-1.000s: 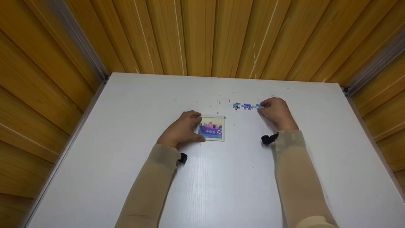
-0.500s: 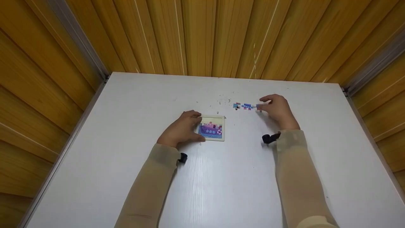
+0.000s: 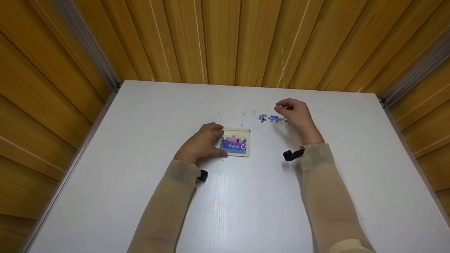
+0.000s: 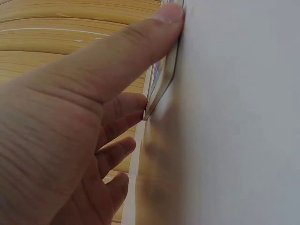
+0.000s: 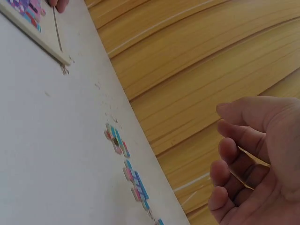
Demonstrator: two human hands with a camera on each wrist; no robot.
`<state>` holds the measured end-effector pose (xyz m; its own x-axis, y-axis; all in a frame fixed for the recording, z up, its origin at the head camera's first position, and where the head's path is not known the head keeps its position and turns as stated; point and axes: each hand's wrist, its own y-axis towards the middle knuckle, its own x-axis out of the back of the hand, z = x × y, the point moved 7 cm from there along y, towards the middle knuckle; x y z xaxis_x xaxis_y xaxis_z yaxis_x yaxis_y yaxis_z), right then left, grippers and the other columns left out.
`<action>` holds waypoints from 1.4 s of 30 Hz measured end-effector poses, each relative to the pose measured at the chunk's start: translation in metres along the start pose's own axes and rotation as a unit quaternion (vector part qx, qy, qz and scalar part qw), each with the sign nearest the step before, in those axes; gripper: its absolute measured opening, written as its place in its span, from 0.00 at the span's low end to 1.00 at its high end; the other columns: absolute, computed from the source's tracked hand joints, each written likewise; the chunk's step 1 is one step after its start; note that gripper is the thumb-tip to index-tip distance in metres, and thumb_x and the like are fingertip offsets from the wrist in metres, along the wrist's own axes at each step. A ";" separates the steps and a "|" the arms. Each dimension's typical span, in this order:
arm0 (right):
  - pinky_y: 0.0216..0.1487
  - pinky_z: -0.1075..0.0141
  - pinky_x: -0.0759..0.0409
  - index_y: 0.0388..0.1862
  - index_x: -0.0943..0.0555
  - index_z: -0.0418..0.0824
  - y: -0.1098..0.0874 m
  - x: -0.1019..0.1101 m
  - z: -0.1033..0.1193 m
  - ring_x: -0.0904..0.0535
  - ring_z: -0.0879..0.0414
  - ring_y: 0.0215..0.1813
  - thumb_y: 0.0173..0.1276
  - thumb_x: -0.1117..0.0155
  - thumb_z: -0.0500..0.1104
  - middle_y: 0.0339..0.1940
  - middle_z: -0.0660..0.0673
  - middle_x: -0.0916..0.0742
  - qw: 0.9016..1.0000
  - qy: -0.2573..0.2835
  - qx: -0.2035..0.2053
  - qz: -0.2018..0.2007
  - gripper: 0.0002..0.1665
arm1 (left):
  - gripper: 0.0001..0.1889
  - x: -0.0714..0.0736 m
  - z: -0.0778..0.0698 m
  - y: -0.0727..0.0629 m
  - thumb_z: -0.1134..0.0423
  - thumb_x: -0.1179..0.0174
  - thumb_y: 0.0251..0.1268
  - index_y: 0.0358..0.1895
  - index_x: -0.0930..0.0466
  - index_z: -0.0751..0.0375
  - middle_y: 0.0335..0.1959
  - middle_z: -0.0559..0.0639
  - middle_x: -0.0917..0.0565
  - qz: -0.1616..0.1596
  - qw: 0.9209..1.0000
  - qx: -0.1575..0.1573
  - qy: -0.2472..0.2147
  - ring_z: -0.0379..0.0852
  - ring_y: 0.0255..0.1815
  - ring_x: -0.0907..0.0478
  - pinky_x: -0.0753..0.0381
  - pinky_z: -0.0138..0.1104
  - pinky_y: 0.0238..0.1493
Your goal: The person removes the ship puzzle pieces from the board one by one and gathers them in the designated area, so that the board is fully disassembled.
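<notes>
A small jigsaw puzzle tray [image 3: 248, 144] with a pale rim lies on the table, a purple and pink ship picture in its lower part and a bare cream strip at its top. My left hand [image 3: 202, 142] grips its left side, thumb on the near edge and fingers on the far edge. My right hand [image 3: 298, 117] hovers over the table with loosely bent fingers and nothing between them in the right wrist view. Below it lie loose jigsaw pieces in a row: a left piece [image 3: 262, 118], a blue middle piece [image 5: 136, 184] and a right piece [image 5: 160, 222], partly out of frame there.
The white table [image 3: 246, 203] reaches back to a yellow wood-plank wall [image 3: 221, 42]. Small dark crumbs [image 3: 254, 112] are scattered behind the tray. A black wrist camera [image 3: 293, 154] sits at the right cuff.
My right hand has let go of the rightmost jigsaw piece, which now shows pink instead of plain blue. It has then lifted and moved left. The left hand and tray have stayed put.
</notes>
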<state>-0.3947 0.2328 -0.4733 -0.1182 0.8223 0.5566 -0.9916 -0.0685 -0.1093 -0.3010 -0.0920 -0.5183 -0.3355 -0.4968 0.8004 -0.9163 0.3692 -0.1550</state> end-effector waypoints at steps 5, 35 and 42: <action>0.60 0.61 0.22 0.70 0.13 0.40 -0.004 -0.016 0.012 0.25 0.49 0.61 0.85 0.30 0.53 0.63 0.41 0.14 0.999 0.032 0.020 0.000 0.25 | 0.52 0.000 0.001 0.001 0.49 0.12 0.60 0.85 0.27 0.61 0.90 0.51 0.32 -0.003 1.000 -0.007 0.003 0.55 0.97 0.47 0.44 0.47 0.97; 0.45 0.69 0.13 0.68 0.13 0.35 -0.032 -0.127 0.045 0.18 0.54 0.45 0.82 0.28 0.44 0.52 0.45 0.14 0.981 0.118 0.049 0.143 0.22 | 0.55 0.001 0.003 0.008 0.44 0.10 0.55 0.86 0.26 0.55 0.89 0.48 0.28 -0.014 0.999 0.009 0.034 0.54 0.97 0.48 0.41 0.50 0.96; 0.47 0.67 0.13 0.67 0.12 0.36 -0.037 -0.139 0.047 0.16 0.55 0.43 0.79 0.27 0.44 0.52 0.45 0.12 0.981 0.077 0.076 0.159 0.22 | 0.54 0.002 0.001 0.005 0.45 0.10 0.56 0.85 0.25 0.57 0.89 0.49 0.30 -0.019 0.999 0.004 0.027 0.55 0.96 0.46 0.40 0.49 0.96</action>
<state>-0.3436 0.0944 -0.5081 -0.4256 0.8203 0.3819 -0.9034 -0.4097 -0.1268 -0.3061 -0.0920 -0.5185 -0.2892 -0.4669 0.8357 -0.9296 0.3453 -0.1287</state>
